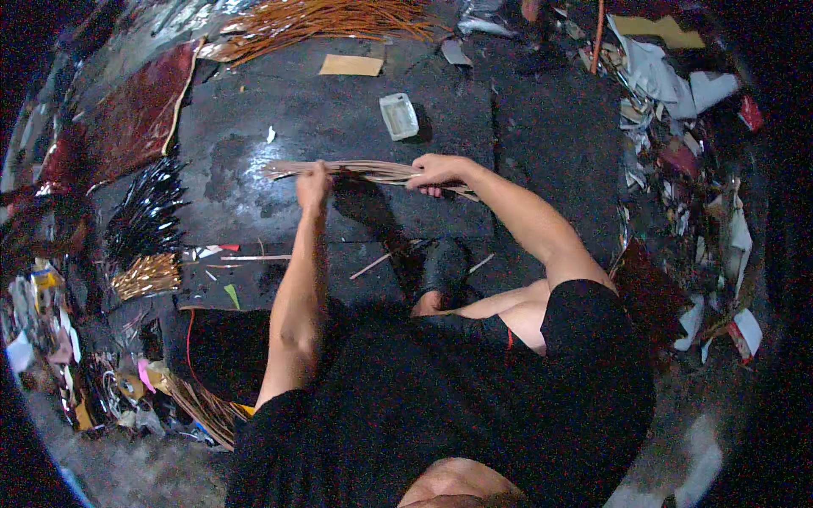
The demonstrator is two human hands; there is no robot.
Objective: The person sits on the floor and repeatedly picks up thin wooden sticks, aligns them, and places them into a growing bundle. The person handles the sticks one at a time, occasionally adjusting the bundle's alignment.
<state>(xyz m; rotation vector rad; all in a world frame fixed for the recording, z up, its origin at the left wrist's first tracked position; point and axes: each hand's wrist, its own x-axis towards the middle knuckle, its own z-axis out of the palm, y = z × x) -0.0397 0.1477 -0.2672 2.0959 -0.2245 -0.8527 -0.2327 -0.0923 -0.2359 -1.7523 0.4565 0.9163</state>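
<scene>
Both my hands hold one bundle of thin tan strips (364,169), lying level above a dark work slab (339,118). My left hand (313,182) grips the bundle near its left end, fingers closed round it. My right hand (436,172) is closed on the bundle's right part, where the strips fan out slightly toward the right. The strip tips stick out to the left of my left hand.
A small white box (399,115) and a tan card (351,65) lie on the slab beyond my hands. Orange strips (322,21) are piled at the back, black strips (148,212) and gold strips (148,275) at left. Dark red sheets (127,118) lie far left, scraps (686,127) at right.
</scene>
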